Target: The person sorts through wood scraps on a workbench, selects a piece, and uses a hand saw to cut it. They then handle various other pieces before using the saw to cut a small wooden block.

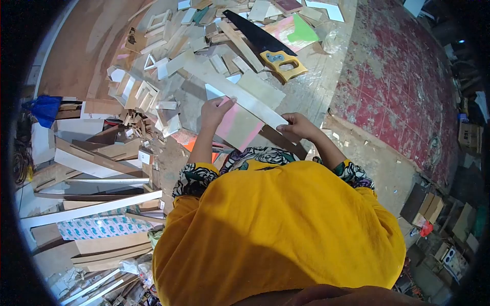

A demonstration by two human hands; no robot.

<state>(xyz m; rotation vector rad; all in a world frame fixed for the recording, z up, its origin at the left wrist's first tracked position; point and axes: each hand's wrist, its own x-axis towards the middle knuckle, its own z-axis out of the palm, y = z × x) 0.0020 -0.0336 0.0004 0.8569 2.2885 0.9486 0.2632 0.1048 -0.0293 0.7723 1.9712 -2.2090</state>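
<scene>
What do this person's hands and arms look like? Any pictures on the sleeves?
The left hand and right hand wear no gloves, and the forearms are bare. The sleeve ends are dark with white, flower-like outlines and bits of teal; the top is mustard-yellow.

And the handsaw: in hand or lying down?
Lying down: handsaw rests among wood scraps; left hand and right hand are away from it.

No legible lettering, repeated blue print on the pale patterned sheet (102, 227) at near left, too small and blurred to read, faint marks on the cardboard box (468, 135) at right, grey-blue markings on the yellow saw handle (278, 60) farther off, likewise unreadable
</scene>
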